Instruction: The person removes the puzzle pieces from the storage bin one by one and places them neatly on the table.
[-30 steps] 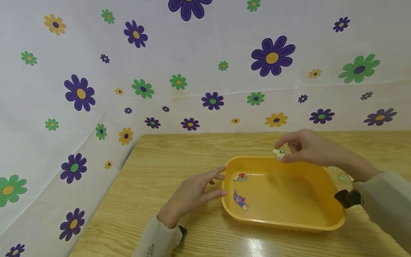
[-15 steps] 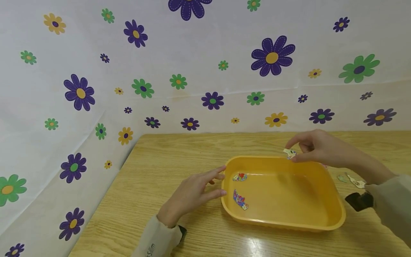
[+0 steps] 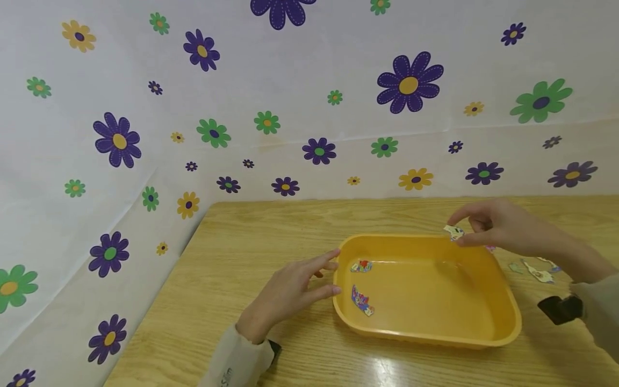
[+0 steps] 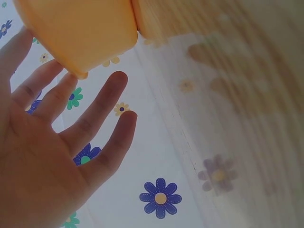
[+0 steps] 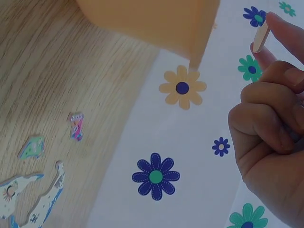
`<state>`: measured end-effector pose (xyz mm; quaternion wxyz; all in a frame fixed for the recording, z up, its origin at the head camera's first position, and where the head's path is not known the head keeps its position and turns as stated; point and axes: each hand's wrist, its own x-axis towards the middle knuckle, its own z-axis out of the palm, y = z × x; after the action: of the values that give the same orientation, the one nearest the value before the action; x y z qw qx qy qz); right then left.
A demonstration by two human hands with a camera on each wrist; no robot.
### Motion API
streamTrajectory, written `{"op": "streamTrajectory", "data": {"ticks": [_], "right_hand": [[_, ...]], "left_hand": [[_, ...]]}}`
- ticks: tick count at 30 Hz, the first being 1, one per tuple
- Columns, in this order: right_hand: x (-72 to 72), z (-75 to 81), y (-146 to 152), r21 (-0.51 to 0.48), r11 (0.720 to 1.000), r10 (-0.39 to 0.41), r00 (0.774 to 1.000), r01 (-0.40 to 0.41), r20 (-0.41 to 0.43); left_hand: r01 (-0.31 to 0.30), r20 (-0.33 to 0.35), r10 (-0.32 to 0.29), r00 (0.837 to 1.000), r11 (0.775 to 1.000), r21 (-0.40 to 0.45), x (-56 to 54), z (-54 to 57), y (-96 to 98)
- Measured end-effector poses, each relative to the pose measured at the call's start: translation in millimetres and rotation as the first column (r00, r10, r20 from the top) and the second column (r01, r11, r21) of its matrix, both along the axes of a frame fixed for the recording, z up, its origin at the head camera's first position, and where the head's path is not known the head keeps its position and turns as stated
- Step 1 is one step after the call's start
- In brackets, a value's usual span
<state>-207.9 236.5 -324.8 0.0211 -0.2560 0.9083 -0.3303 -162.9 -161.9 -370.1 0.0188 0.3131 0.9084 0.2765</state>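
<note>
a small sticker piece [image 3: 454, 232] is pinched by the right hand [image 3: 493, 228] above the far rim of the yellow tray [image 3: 503, 301], kept clear; the left hand [image 3: 290, 293], fingers spread, steadies the tray's side on the worktop [image 3: 261, 236].

The right hand [image 3: 493, 228] is pinching a small puzzle piece [image 3: 453, 232] above the far right corner of a yellow tray [image 3: 503, 301], which is sitting on a wooden table [image 3: 251, 258]. The left hand [image 3: 290, 293] is resting with straight fingers against the tray's left rim. Two colourful pieces [image 3: 361, 285] are lying inside the tray, and a few more pieces [image 3: 534, 269] are lying on the table to its right.
</note>
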Motion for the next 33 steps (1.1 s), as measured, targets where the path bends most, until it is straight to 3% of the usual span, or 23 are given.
{"op": "streamTrajectory", "data": {"ticks": [11, 18, 33], "right_hand": [[-0.7, -6.0, 20, -0.009, 0.999, -0.052, 0.998, 0.051, -0.027], [-1.0, -12.3, 30, -0.042, 0.999, -0.035, 0.998, 0.033, -0.058], [-2.3, -21.6, 46, 0.028, 0.993, -0.110, 0.992, 0.111, -0.061]], "left_hand": [[0.006, 0.020, -0.006, 1.000, 1.000, 0.010, -1.8, 1.9, -0.6], [0.010, 0.013, -0.010, 1.000, 1.000, 0.013, -0.8, 2.5, -1.0], [0.007, 0.020, -0.008, 1.000, 1.000, 0.021, 0.7, 1.7, -1.3]]}}
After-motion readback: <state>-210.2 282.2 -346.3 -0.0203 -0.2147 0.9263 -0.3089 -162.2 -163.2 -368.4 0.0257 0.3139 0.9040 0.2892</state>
